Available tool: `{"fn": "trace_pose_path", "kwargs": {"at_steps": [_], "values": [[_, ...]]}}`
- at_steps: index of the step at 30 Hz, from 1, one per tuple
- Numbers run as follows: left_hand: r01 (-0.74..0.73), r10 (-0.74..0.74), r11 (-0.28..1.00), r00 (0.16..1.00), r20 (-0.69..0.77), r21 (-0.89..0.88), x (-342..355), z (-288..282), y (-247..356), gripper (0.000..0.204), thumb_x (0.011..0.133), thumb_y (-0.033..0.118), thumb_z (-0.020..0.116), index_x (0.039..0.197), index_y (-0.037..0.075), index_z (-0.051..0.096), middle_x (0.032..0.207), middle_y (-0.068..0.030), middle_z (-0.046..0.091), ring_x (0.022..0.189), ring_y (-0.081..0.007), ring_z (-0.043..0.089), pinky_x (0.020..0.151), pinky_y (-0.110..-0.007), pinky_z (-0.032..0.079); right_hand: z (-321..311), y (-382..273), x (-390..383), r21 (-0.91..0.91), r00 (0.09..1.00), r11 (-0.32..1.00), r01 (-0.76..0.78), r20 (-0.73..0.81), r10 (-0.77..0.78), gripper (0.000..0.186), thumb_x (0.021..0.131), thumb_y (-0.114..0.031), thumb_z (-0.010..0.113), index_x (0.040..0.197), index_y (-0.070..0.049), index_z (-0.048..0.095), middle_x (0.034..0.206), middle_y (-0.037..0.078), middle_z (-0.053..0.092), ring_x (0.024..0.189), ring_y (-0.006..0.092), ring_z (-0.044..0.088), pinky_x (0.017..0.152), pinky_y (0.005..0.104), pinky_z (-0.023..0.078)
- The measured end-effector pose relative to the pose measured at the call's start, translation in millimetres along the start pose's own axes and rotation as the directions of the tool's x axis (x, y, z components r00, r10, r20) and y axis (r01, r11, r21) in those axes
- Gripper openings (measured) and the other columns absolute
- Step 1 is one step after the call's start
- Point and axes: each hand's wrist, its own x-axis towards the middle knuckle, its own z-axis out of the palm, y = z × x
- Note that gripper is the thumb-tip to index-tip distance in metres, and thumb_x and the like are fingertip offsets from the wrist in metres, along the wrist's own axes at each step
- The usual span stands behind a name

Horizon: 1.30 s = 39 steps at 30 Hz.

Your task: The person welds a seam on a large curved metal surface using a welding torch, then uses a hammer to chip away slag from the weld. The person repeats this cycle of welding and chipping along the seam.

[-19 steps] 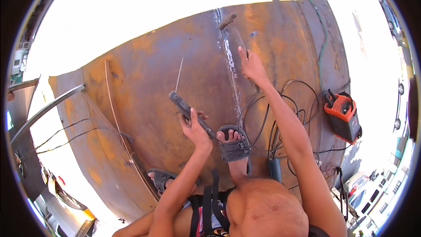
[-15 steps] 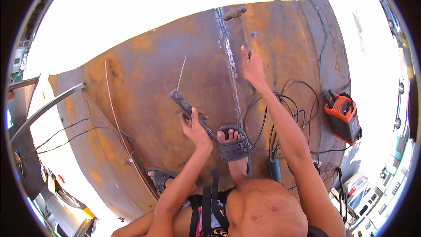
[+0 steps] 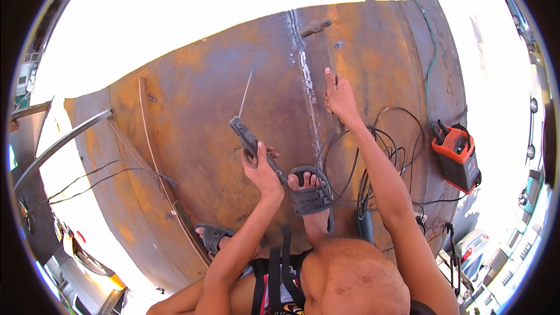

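My left hand [image 3: 261,169] is closed round a dark electrode holder [image 3: 245,135], which has a thin rod [image 3: 245,93] clamped in it, angled up over the rusty steel plate [image 3: 192,140]. My right hand [image 3: 340,96] grips a hammer, its rusty head [image 3: 315,28] just right of a welded seam [image 3: 304,70] with white flaky patches. The hammer's handle runs down into my fingers. My sandalled foot [image 3: 310,192] stands on the seam below my hands.
An orange-and-black welding machine [image 3: 454,157] sits at the right, joined to coiled black cables [image 3: 382,134] and a green cable [image 3: 430,52]. At the left lie a bent metal bar [image 3: 61,143] and thin wooden-looking strips [image 3: 151,146]. Vehicles [image 3: 473,244] show at the right rim.
The hammer rose from the seam and swung rightward, then dropped slightly to sit right of it. My right hand moved with it. My left hand and the rod shifted slightly up and right.
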Motion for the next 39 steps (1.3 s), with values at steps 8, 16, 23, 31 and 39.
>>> {"fn": "trace_pose_path", "kwargs": {"at_steps": [8, 16, 23, 31, 39], "values": [[-0.019, 0.02, 0.999, 0.999, 0.028, -0.027, 3, 4, -4, 0.029, 0.102, 0.025, 0.067, 0.116, 0.002, 0.056, 0.088, -0.0076, 0.065, 0.071, -0.0169, 0.064, 0.068, -0.029, 0.05, -13, -6, 3, -0.119, 0.998, 0.992, -0.05, 0.033, 0.054, 0.054, 0.109, -0.051, 0.048, 0.092, 0.0, 0.053, 0.062, 0.005, 0.054, 0.046, 0.0132, 0.053, 0.043, 0.0321, 0.042], [-0.009, 0.009, 1.0, 1.0, 0.022, -0.007, 4, 11, -1, 0.029, 0.102, 0.026, 0.067, 0.116, 0.003, 0.056, 0.088, -0.008, 0.066, 0.07, -0.0171, 0.065, 0.068, -0.029, 0.049, -10, 3, 8, -0.382, 0.986, 0.912, 0.148, -0.018, -0.167, 0.062, 0.108, -0.052, 0.048, 0.084, 0.004, 0.055, 0.062, 0.017, 0.06, 0.049, 0.0263, 0.061, 0.055, 0.043, 0.049], [-0.008, 0.008, 1.0, 1.0, 0.022, 0.004, 4, 14, -2, 0.03, 0.102, 0.026, 0.067, 0.117, 0.003, 0.056, 0.088, -0.0076, 0.065, 0.07, -0.0167, 0.065, 0.068, -0.029, 0.049, -6, 18, 18, -0.5, 0.965, 0.848, 0.175, -0.086, -0.25, 0.062, 0.108, -0.053, 0.048, 0.085, 0.004, 0.056, 0.059, 0.015, 0.059, 0.052, 0.025, 0.063, 0.056, 0.0415, 0.048], [-0.018, 0.018, 1.0, 1.0, 0.016, 0.017, 7, 12, 1, 0.03, 0.102, 0.027, 0.067, 0.116, 0.003, 0.055, 0.088, -0.0076, 0.065, 0.071, -0.0169, 0.065, 0.068, -0.03, 0.05, -4, 20, 15, -0.447, 0.941, 0.86, 0.246, -0.103, -0.323, 0.061, 0.108, -0.054, 0.048, 0.084, 0.002, 0.055, 0.062, 0.014, 0.06, 0.051, 0.0229, 0.062, 0.054, 0.0402, 0.049], [-0.033, 0.033, 0.999, 0.999, 0.022, 0.003, 8, 15, 3, 0.03, 0.102, 0.027, 0.067, 0.116, 0.003, 0.056, 0.088, -0.0073, 0.065, 0.07, -0.0173, 0.065, 0.068, -0.03, 0.049, -12, 11, 8, -0.095, 0.989, 0.987, 0.128, -0.065, -0.134, 0.056, 0.108, -0.054, 0.048, 0.086, -0.002, 0.05, 0.06, 0.006, 0.053, 0.046, 0.0134, 0.054, 0.043, 0.0319, 0.043]]}}
